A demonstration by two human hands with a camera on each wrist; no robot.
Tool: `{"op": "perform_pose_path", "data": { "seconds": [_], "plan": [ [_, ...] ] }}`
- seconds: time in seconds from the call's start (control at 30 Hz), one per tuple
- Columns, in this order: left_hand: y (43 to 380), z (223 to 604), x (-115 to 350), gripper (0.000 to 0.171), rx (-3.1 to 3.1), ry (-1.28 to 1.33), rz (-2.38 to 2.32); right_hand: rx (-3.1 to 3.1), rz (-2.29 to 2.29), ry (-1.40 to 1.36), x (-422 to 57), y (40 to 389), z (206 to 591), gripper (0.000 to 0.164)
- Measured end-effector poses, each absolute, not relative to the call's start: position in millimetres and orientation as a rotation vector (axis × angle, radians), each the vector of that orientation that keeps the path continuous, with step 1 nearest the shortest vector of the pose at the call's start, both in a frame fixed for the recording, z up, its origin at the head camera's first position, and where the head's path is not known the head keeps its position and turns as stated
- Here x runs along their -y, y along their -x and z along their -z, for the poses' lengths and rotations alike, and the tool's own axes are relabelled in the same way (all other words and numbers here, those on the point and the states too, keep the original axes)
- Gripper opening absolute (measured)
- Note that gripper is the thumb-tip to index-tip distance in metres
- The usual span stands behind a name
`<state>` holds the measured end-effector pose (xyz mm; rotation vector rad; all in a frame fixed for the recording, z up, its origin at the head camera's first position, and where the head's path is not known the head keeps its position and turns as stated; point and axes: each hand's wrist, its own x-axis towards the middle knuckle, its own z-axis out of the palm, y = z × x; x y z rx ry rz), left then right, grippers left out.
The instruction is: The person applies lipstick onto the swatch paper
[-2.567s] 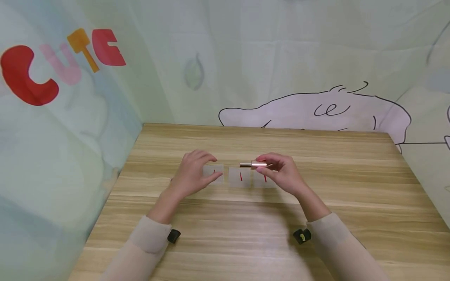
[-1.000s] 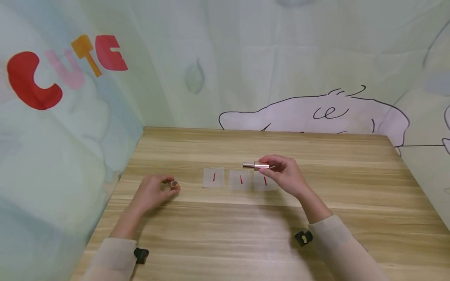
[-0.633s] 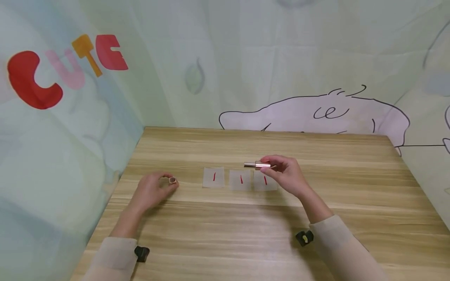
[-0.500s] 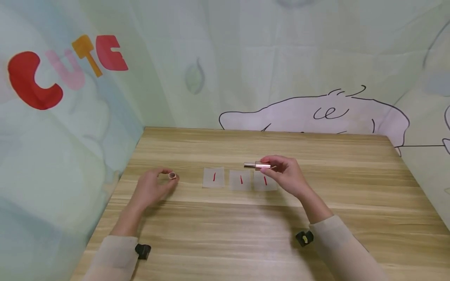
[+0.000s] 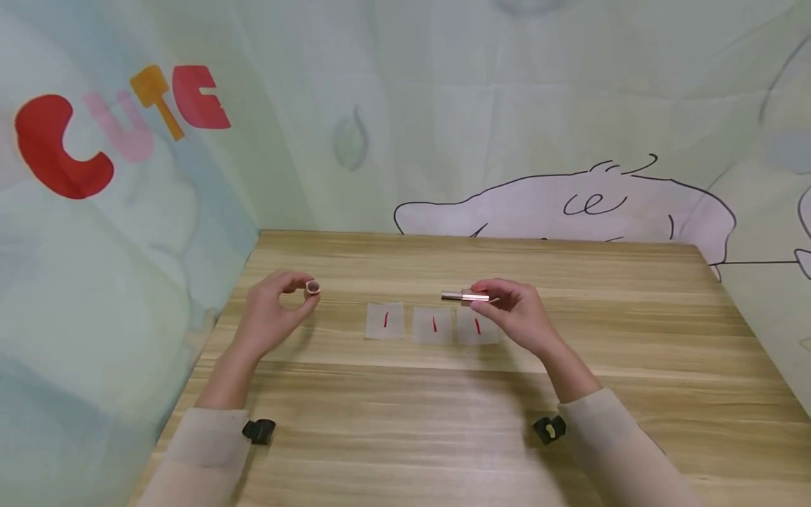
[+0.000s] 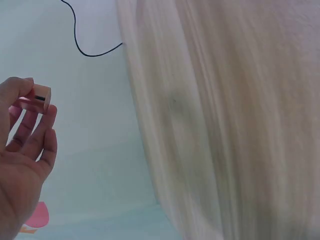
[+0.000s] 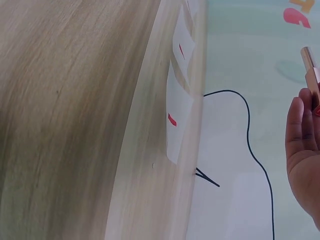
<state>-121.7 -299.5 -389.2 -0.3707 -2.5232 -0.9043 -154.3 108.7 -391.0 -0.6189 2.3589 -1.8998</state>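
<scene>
My left hand [image 5: 269, 315] pinches a small rose-gold lipstick cap [image 5: 312, 288] between thumb and fingers, its hollow end facing the head camera. In the left wrist view the same cap [image 6: 41, 98] sits at the fingertips. On the other side, my right hand [image 5: 518, 315] holds the uncapped lipstick [image 5: 467, 296] by its base, the slim silvery tube pointing left toward the cap. The two parts are well apart. Below the lipstick lie three whitish paper squares in a row, the left [image 5: 376, 329], middle [image 5: 423, 334] and right [image 5: 467, 336], each with one red stroke.
The wood-grain table [image 5: 405, 415] runs back to a pale printed curtain [image 5: 304, 141] with cartoon outlines and "CUTE" letters. Dark wrist devices [image 5: 258, 431] show at both cuffs.
My left hand has gone from beside the papers to the left, taken hold of the cap, and raised it toward the back edge. The right hand with the lipstick has hardly shifted.
</scene>
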Motion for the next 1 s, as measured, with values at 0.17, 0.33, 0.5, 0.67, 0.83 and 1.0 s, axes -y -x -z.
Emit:
{"op": "perform_pose_path", "data": {
  "seconds": [0.17,0.33,0.5,0.67,0.83,1.0],
  "plan": [
    [125,380,295,0.022,2.529,0.430,0.936,-2.371,1.886,0.608,-110,154,389,0.023],
    [128,372,295,0.026,2.569,0.475,0.937,-2.353,1.891,0.611,-110,153,390,0.024],
    [127,366,295,0.026,2.616,0.503,0.958,-2.352,1.903,0.622,-110,153,390,0.024],
    [126,363,290,0.026,2.620,0.511,0.981,-2.350,1.915,0.608,-110,153,390,0.025],
    [126,361,281,0.025,2.616,0.545,1.012,-2.354,1.893,0.603,-109,152,388,0.025],
    [127,357,269,0.024,2.624,0.602,1.057,-2.352,1.877,0.617,-108,152,388,0.025]
  ]
}}
